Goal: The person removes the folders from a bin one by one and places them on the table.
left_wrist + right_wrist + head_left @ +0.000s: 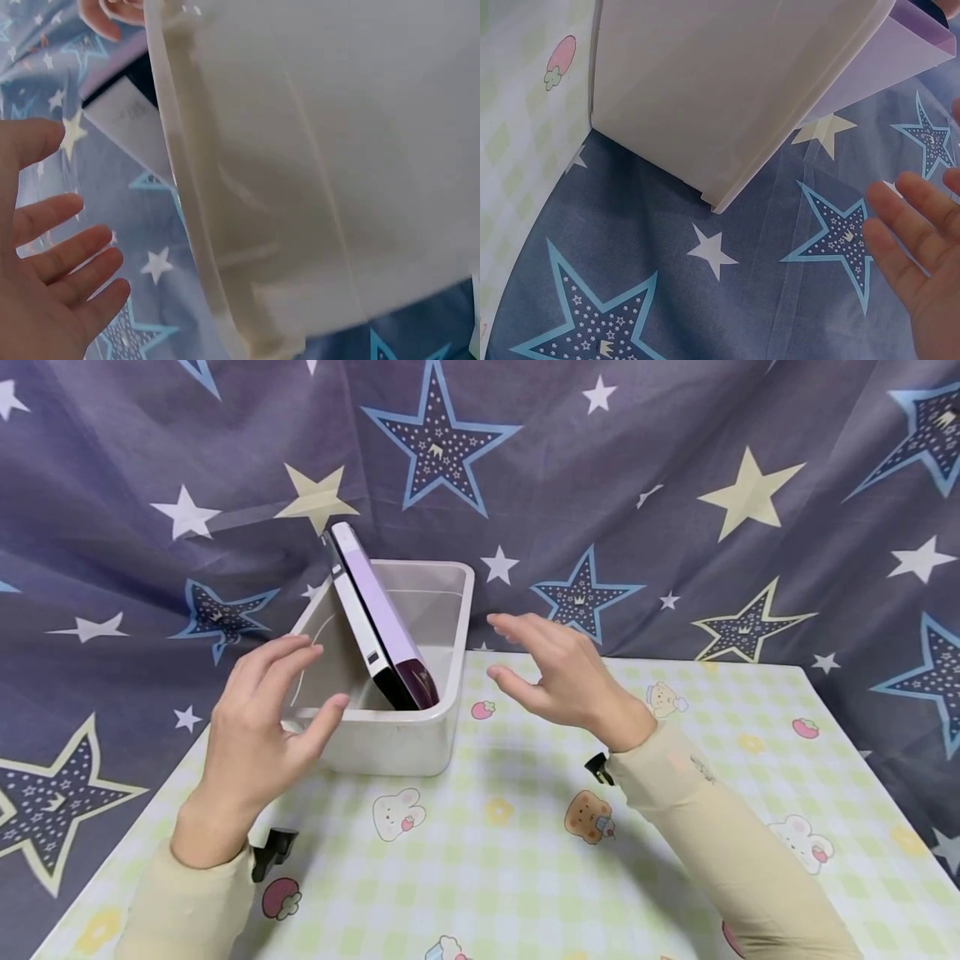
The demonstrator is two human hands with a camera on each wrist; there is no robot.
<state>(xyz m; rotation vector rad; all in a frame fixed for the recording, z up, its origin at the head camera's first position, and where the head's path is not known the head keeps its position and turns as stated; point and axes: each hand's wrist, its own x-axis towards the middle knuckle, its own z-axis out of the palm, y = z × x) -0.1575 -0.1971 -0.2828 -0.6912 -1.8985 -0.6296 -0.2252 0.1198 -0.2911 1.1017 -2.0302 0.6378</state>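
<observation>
A pale grey plastic bin (386, 739) stands on the table. Leaning inside it, side by side, are two slim book-shaped items: one white and black (362, 620), one lilac and dark purple (384, 610). Their upper ends rise past the rim. My left hand (258, 722) is by the bin's front left corner, fingers spread and holding nothing. To the right of the bin, my right hand (562, 672) hovers apart from it with relaxed fingers, also holding nothing. The left wrist view shows the bin's wall (360, 165) beside the left hand (56, 262).
A light green checked cloth (450, 868) with cartoon prints covers the table. Behind it hangs a dark blue curtain (525, 468) with stars, close to the bin's back. Small black mounts (273, 853) sit at both wrists.
</observation>
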